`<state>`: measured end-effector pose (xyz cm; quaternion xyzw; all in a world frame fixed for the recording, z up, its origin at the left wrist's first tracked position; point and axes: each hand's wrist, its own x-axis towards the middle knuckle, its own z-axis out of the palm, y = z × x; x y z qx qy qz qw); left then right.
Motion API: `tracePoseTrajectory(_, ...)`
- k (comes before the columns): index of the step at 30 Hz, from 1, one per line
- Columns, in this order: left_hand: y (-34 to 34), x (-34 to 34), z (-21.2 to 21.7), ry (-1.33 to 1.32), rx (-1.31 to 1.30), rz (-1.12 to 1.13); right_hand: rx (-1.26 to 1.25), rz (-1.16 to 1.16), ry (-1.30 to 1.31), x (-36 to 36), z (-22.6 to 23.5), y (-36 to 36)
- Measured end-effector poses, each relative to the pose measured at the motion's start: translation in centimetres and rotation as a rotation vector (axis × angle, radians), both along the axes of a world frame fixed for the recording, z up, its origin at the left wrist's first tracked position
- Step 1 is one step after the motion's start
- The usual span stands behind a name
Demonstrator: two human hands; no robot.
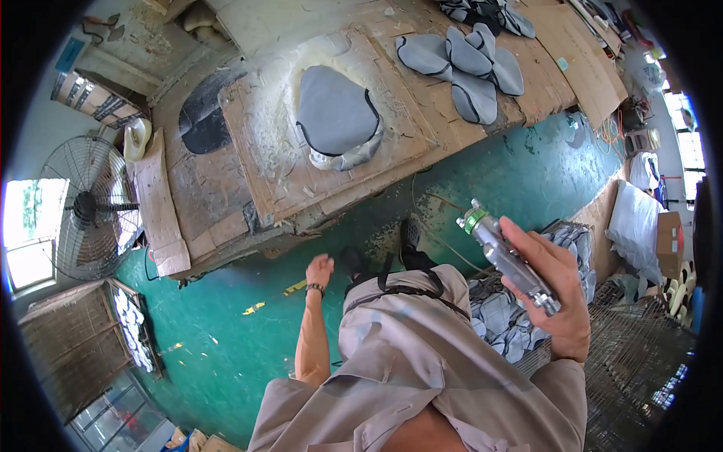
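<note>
Over the green floor (527,173), right hand (553,294) grips spray gun (508,256) pointing up-left; left hand (319,270) loosely curled, empty.

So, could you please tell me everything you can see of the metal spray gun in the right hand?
The spray gun is a slim, silvery metal tool with a shiny body, a green ring near its nozzle end and a small knob at the rear. It is held tilted, nozzle pointing up and to the left, above the green floor. The right hand wraps around its lower part; a thin hose seems to trail from it, though I cannot be sure.
</note>
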<state>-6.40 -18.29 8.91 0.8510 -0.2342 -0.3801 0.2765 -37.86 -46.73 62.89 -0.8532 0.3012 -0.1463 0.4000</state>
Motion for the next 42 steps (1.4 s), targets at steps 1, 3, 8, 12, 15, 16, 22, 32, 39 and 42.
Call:
tracePoseTrajectory(1,3.5,-0.5,-2.0,-0.082,0.183,-0.135,0.017,-0.078,0.014,0.3,0.6,0.3)
tracePoseTrajectory(3,12.3,-1.4,-5.5,0.104,0.564,-0.282,-0.006,-0.164,-0.003,1.2,1.5,0.6)
tracePoseTrajectory(8,16.3,-5.6,-4.1,0.694,0.518,0.542,-0.088,-0.261,0.07,0.4,2.1,2.3)
tracePoseTrajectory(12,15.4,-5.0,-4.1,0.7,0.371,0.671,-0.012,-0.145,0.169,0.5,2.4,3.6)
tracePoseTrajectory(15,13.0,-3.2,-4.7,0.7,0.286,0.636,-0.283,0.038,0.173,1.9,2.4,3.3)
tracePoseTrajectory(16,11.8,-2.4,-4.8,0.701,0.224,0.617,-0.288,0.04,0.176,2.2,2.4,3.7)
tracePoseTrajectory(22,5.9,1.5,-3.4,0.594,0.018,0.527,-0.099,-0.186,0.207,4.1,1.8,5.4)
tracePoseTrajectory(32,12.5,3.2,-7.1,0.63,0.155,0.478,-0.072,-0.279,0.258,5.9,4.8,9.0)
tracePoseTrajectory(39,17.2,3.1,-7.4,0.691,0.307,0.536,-0.169,-0.375,0.371,8.0,4.2,12.4)
tracePoseTrajectory(42,18.5,4.5,-8.0,0.691,0.298,0.52,-0.149,-0.486,0.252,9.4,4.3,14.5)
